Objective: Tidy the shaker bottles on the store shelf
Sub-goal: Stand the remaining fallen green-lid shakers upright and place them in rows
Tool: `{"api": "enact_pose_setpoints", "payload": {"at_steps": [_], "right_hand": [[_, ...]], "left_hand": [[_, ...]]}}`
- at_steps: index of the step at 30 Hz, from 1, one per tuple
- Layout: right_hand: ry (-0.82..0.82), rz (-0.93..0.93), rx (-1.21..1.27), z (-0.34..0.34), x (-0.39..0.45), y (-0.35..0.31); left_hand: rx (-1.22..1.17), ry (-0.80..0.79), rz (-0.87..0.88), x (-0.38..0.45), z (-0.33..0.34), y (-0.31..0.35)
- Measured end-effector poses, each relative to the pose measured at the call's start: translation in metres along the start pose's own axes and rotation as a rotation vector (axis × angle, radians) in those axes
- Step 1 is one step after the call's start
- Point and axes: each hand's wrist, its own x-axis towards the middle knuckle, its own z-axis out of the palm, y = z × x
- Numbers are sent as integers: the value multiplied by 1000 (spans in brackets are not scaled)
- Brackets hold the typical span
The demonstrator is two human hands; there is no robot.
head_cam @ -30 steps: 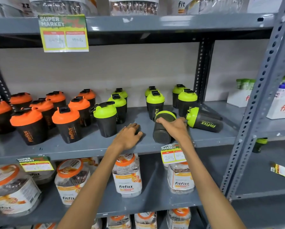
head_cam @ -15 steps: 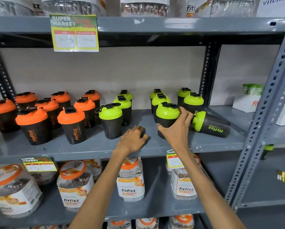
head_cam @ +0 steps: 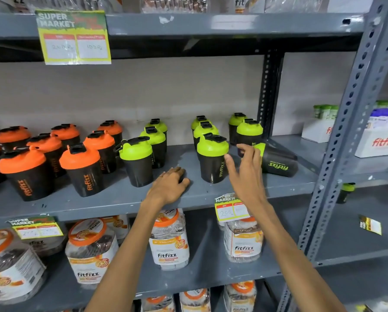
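Observation:
Black shaker bottles stand on the grey middle shelf: several with orange lids at the left, several with green lids to the right. One green-lidded shaker stands upright near the front. Just right of it hovers my right hand, fingers apart and holding nothing. Behind that hand another green-lidded shaker lies on its side, its lid partly hidden. My left hand rests palm down on the shelf's front part, holding nothing that I can see.
A perforated grey upright stands at the right, another upright at the back. A price tag hangs from the shelf edge. Jars fill the shelf below. White boxes sit on the neighbouring shelf.
My right hand stood the tilted green-lidded shaker upright, let go of it and drew back to the right. My left hand stayed resting on the shelf.

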Motion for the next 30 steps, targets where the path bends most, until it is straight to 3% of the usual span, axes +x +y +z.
{"api": "enact_pose_setpoints", "payload": {"at_steps": [3,6,10,12,15,21,24,27,30], "right_hand": [[-43,-121,-384,-28,23,10],[-216,-117,-794,-49,50,20],[-552,72,-920,-59,78,41],[-634,121,-914,-59,80,51],[-653,131,-879,-58,78,61],[-539,-7,-744,-61,59,68],[-464,25,-478,-61,54,70],[-359,87,-17,-60,54,73],[-267,180,180,-59,53,73]], "left_hand": [[11,-2,-20,-1,0,2],[2,2,-60,0,1,10],[2,11,-159,4,5,29],[4,26,-194,4,9,35],[3,40,-214,3,10,37],[19,37,-203,0,13,35],[18,46,-198,1,13,33],[10,55,-196,1,13,33],[14,58,-199,0,14,33]]}}
